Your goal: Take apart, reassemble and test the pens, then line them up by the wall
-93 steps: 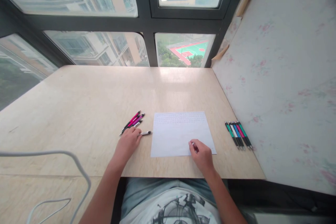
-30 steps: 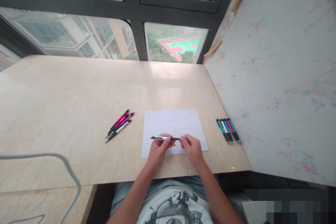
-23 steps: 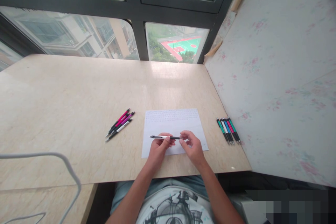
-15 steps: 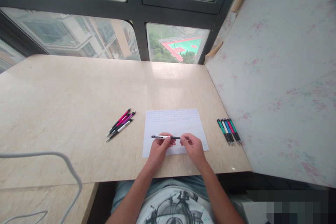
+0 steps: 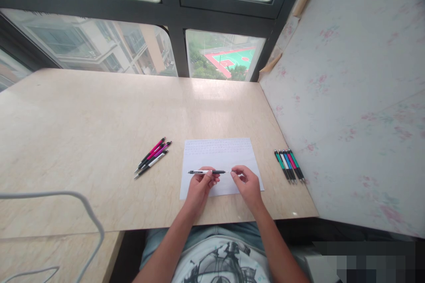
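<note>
My left hand (image 5: 201, 184) is closed around a white and black ballpoint pen (image 5: 199, 172), held level above the sheet of paper (image 5: 219, 157). The pen's black grip points right, and a thin pale piece sticks out of its end. Just past that end, the thumb and forefinger of my right hand (image 5: 246, 184) are pinched together; whatever sits between them is too small to name. Lines of writing run across the paper's top.
Several pens (image 5: 152, 159) in pink, purple and white lie loosely to the left. Another row of pens (image 5: 288, 166) lies by the wall (image 5: 348, 119). A grey cable (image 5: 83, 205) loops over the left of the table (image 5: 99, 132). Windows stand behind.
My right hand has drawn slightly right, away from the pen's end, uncovering a thin pale piece there. The pen and my left hand have shifted a little left.
</note>
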Tool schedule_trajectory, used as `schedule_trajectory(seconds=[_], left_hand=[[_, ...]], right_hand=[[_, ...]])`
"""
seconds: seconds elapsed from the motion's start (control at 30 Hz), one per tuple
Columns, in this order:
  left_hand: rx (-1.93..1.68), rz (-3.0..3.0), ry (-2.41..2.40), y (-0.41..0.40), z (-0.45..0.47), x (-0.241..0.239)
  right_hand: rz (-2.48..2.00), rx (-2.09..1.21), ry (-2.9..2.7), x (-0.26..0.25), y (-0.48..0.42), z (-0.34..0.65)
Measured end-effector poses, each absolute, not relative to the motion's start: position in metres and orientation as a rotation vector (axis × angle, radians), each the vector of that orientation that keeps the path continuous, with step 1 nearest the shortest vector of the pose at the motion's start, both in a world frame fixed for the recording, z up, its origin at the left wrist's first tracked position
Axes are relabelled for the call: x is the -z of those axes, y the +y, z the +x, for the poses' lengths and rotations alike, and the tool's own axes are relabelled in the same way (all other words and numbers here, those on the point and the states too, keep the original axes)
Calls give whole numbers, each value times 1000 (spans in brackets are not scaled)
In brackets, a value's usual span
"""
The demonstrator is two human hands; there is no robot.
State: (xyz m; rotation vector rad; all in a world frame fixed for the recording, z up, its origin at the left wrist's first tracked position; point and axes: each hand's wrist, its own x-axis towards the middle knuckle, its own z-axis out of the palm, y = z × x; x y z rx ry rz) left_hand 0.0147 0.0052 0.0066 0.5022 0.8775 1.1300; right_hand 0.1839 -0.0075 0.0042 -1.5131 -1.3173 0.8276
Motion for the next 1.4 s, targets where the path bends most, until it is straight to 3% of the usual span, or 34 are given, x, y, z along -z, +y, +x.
schedule_trajectory(seconds=[0.63, 0.9, 1.17, 1.4], left_hand=[[-1226, 427, 748, 2, 8, -6], [-1226, 404, 738, 2, 6, -7], [-1159, 566, 850, 2, 11, -7], [-1126, 710, 928, 0, 11, -6]], right_hand=[[-1702, -476, -2065, -9, 72, 132], [-1594, -649, -1924, -15, 65, 144], [-1384, -1174, -1564, -34, 22, 169], [-1376, -1070, -1691, -43, 3, 176]])
